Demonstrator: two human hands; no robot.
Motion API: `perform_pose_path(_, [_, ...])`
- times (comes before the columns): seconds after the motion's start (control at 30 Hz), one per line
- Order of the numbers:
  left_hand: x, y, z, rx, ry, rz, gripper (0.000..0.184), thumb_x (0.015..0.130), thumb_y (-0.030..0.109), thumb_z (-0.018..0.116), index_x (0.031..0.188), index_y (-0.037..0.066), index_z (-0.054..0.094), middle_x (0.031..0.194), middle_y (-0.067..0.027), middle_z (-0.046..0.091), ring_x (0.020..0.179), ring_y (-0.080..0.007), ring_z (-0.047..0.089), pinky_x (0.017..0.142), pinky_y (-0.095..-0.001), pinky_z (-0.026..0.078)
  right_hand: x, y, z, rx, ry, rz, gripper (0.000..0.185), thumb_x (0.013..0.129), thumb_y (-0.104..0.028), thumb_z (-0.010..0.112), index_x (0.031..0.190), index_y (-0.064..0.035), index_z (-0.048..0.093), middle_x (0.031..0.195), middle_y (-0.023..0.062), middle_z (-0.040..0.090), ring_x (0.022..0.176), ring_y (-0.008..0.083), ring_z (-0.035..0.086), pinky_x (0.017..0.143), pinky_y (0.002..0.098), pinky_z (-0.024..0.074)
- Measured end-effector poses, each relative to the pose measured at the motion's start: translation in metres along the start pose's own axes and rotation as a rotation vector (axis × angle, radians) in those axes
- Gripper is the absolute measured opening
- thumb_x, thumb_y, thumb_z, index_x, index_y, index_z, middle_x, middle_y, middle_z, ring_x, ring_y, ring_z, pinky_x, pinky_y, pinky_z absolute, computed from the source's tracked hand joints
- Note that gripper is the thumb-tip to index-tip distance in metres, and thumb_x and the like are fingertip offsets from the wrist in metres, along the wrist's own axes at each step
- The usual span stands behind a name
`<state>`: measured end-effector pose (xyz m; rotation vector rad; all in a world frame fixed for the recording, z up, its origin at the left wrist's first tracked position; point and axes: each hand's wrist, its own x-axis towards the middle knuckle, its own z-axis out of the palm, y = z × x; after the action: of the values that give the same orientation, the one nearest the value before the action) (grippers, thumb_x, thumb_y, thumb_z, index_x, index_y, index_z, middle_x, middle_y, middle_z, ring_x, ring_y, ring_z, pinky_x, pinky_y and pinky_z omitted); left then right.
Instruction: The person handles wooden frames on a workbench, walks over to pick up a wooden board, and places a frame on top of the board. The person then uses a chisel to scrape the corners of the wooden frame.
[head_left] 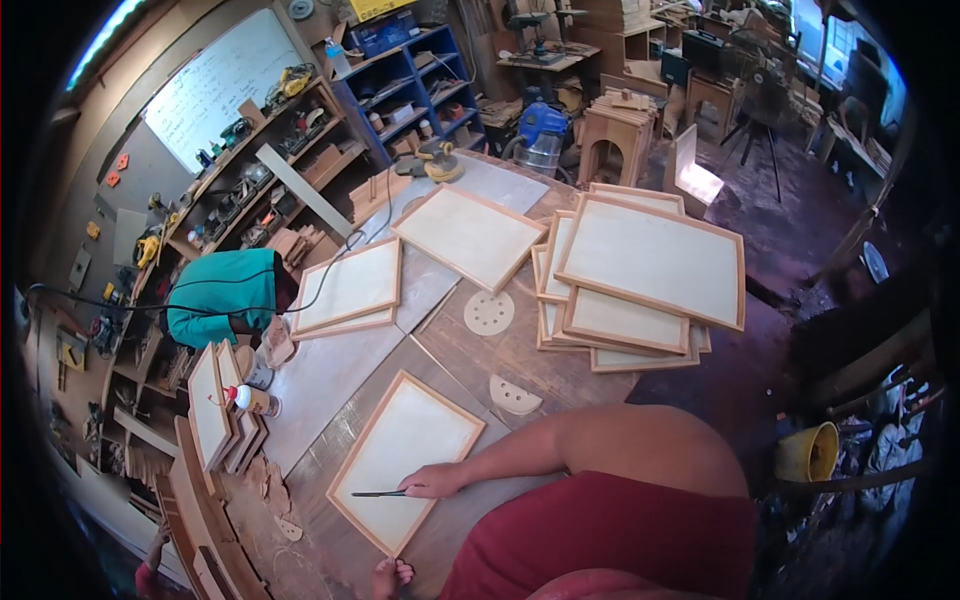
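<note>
A wooden-framed panel (405, 450) with a pale inner face lies at an angle on the workbench in front of me. My right hand (433, 481) is closed around a thin, dark, narrow tool (378, 493), which reaches across the panel's pale face; its exact kind is unclear. At the panel's near corner is my left hand (391, 578), fingers curled; whether it grips the frame or a small thing is hard to see.
More framed panels (655, 258) are stacked at the right, with others (470, 235) farther back. Sanding discs (489, 313), a glue bottle (255, 400) and a sander (438, 162) rest on the bench (380, 400). A person in a green top (222, 295) bends at the left.
</note>
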<state>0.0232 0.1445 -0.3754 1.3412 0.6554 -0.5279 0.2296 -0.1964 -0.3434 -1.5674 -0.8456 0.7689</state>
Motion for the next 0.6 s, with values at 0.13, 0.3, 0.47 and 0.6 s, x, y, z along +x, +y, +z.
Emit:
perform_pose_path(0.13, [0.004,-0.002,-0.006,0.134,0.085,0.015,0.03,0.104,0.03,0.046,0.094,0.002,0.056,0.076,-0.0136,0.066,0.062,-0.0211,0.065,0.055,-0.0297,0.053,-0.003,-0.006,-0.003,-0.006,-0.023,0.018,0.039,0.101,-0.03,0.046,0.128,-0.0037,0.056,0.107,0.0177,0.067,0.095,0.0265,0.064,0.086,0.0383,0.0478])
perform_pose_path(0.3, [-0.014,0.009,0.017,0.194,0.156,-0.003,0.029,0.104,0.03,0.046,0.098,0.003,0.056,0.08,-0.0133,0.068,0.065,-0.0197,0.066,0.058,-0.0303,0.054,0.009,0.014,0.004,-0.077,0.011,-0.039,0.039,0.101,-0.031,0.046,0.129,-0.0057,0.055,0.095,0.0164,0.067,0.082,0.0252,0.066,0.08,0.0381,0.0503])
perform_pose_path(0.47, [-0.017,0.015,0.025,0.188,0.17,-0.024,0.027,0.103,0.028,0.046,0.096,0.005,0.058,0.081,-0.0124,0.069,0.066,-0.0195,0.067,0.06,-0.03,0.055,-0.007,-0.016,-0.001,-0.128,0.015,-0.12,0.041,0.102,-0.033,0.045,0.134,-0.008,0.052,0.089,0.0139,0.067,0.064,0.0189,0.064,0.068,0.0364,0.0528])
perform_pose_path(0.6, [-0.024,0.02,0.035,0.216,0.24,-0.02,0.025,0.103,0.025,0.047,0.094,0.005,0.06,0.08,-0.0119,0.07,0.066,-0.019,0.068,0.06,-0.0289,0.055,-0.004,-0.015,-0.004,-0.065,-0.041,0.022,0.041,0.102,-0.033,0.045,0.134,-0.0084,0.052,0.085,0.0114,0.065,0.06,0.017,0.061,0.064,0.0346,0.0522])
